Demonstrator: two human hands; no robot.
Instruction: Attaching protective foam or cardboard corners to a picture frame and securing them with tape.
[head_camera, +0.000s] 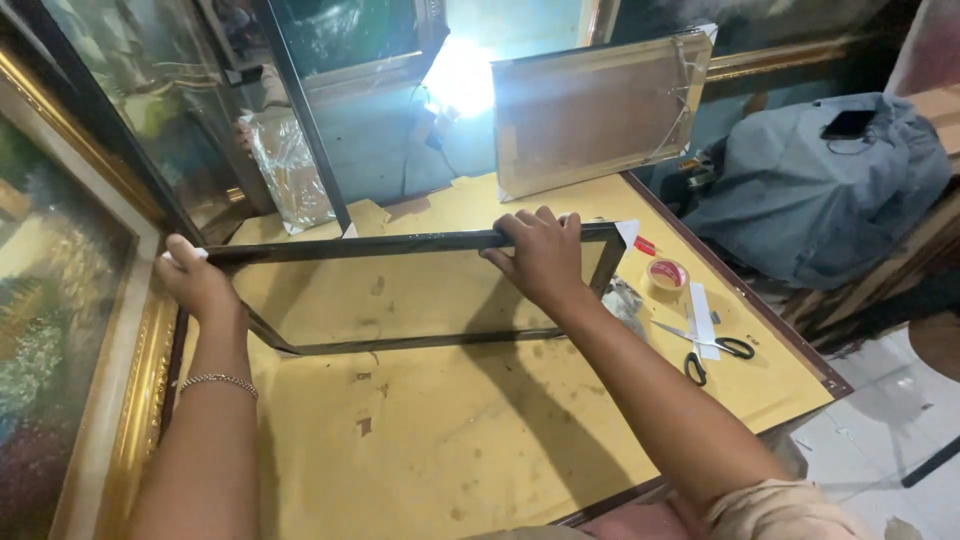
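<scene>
A dark, empty rectangular picture frame (400, 245) stands tilted on a yellow table (430, 440), its lower rail resting on the tabletop. My left hand (195, 280) grips the frame's upper left corner, where a bit of white padding shows. My right hand (540, 255) is closed over the top rail near the upper right corner, which has a white corner protector (628, 232). A bracelet sits on my left wrist.
A tape roll (667, 274), scissors (715, 350) and a white strip (702, 318) lie at the table's right edge. A backing-side picture (595, 110) leans at the far edge. A gold-framed painting (70, 330) stands left. A grey cloth bundle (820, 190) lies right.
</scene>
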